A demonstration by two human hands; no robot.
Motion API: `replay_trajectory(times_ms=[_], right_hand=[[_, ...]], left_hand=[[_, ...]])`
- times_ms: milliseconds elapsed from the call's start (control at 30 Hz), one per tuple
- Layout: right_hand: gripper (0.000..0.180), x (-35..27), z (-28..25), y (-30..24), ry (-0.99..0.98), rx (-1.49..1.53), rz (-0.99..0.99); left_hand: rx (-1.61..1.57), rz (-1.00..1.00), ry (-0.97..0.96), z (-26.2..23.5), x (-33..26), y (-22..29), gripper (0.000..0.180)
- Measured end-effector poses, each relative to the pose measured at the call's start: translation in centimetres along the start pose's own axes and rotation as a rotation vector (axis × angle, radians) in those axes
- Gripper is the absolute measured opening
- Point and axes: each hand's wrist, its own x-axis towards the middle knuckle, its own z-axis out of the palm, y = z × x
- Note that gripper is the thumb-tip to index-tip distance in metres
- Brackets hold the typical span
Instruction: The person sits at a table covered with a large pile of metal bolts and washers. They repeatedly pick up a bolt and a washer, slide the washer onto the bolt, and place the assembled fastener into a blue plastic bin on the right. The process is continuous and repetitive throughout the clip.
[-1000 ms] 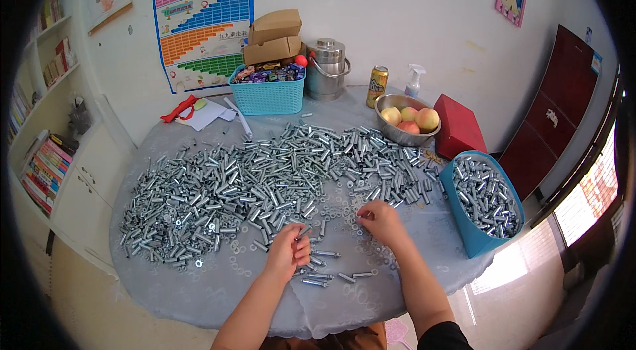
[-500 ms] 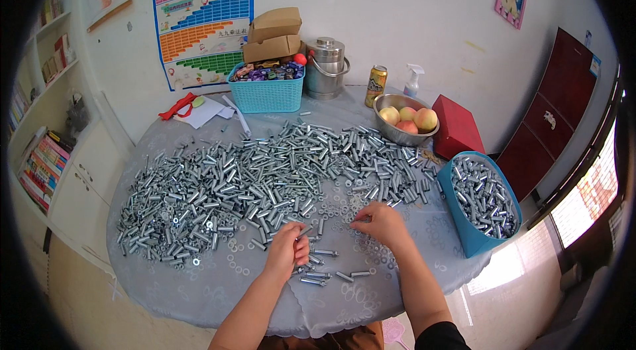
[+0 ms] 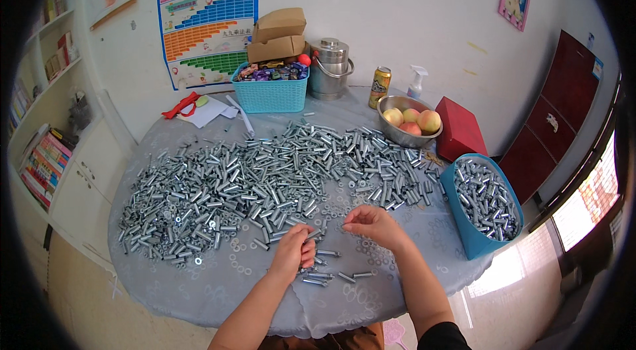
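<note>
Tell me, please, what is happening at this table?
A person works with both hands over a table. The left hand holds a metal piece; the right hand is pinched, anything in it too small to identify. A large pile of metal parts spreads beyond them, and the blue bin at right holds more.

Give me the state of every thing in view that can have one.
Left hand: curled around a metal sleeve
Right hand: fingertips pinched, contents unclear
Metal parts: loose, mostly heaped
Blue bin: open, full
Turquoise basket: full
Cardboard box: lid raised
Steel canister: lid on
Steel bowl: holding fruit
Red box: closed
Drink can: upright
Spray bottle: upright
</note>
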Motion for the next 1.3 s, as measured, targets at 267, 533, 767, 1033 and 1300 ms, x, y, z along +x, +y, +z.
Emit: replay_trajectory(times_ms=[267,533,767,1033,1300], right_hand=[[0.013,-0.2,2.1,-0.6,-0.005,0.085,-0.001],[0.014,-0.4,3.1,-1.1,0.082,-0.279,-0.189],[0.016,-0.3,3.1,-1.2,0.068,-0.324,-0.274],[0.019,-0.3,3.7,-1.1,0.049,-0.276,-0.323],[0.016,-0.1,2.5,-0.1,0.177,-0.229,-0.337]], left_hand=[[0.079,-0.062,-0.071,0.2,-0.2,-0.2,0.017],[0.013,-0.055,-0.067,0.4,-0.2,-0.4,0.016],[-0.092,-0.093,-0.13,0.0,0.0,-0.4,0.015],[-0.041,-0.079,-0.119,0.3,-0.2,0.0,0.018],[0.125,0.264,-0.033,0.7,0.3,-0.8,0.018]])
